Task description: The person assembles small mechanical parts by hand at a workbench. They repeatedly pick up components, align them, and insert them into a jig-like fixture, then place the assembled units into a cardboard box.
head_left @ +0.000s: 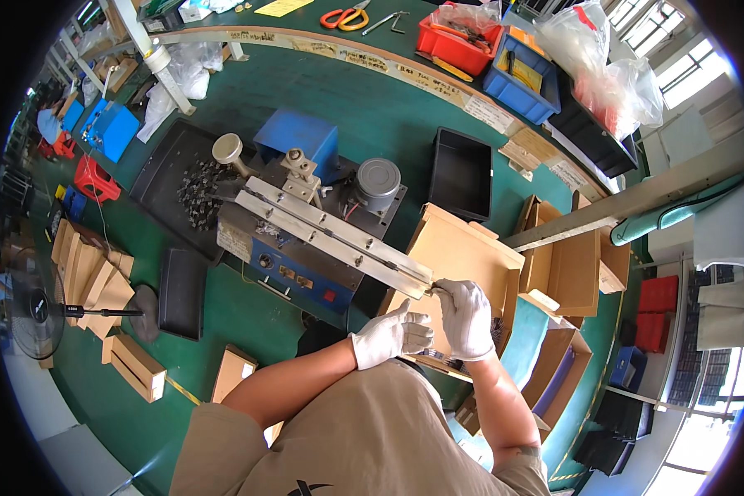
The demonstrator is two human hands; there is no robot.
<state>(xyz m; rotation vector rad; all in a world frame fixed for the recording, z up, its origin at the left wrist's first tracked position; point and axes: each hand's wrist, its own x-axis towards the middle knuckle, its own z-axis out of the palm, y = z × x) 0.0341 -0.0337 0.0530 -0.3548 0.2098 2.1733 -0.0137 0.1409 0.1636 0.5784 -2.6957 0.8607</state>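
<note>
White gloves cover both hands. My right hand (pixel 467 321) is at the near right end of a long metal rail (pixel 331 236), its thumb and fingertips pinched together there. Whatever lies between those fingertips is too small to make out. Below the rail's end, my left hand (pixel 391 335) is held in front of my body, fingers stretched toward the right hand and thumb raised apart, with nothing seen in it. The rail slants across a blue bench machine (pixel 293 277) with a switch panel. Small dark parts (pixel 202 192) are heaped in a black tray (pixel 161 178) at its far left end.
An open cardboard box (pixel 463 240) lies under and beside my right hand. Behind it is a black bin (pixel 461 174). A round metal canister (pixel 378 179) stands behind the rail. Red (pixel 463 41) and blue bins (pixel 521 83) line the back shelf, with orange-handled scissors (pixel 345 16).
</note>
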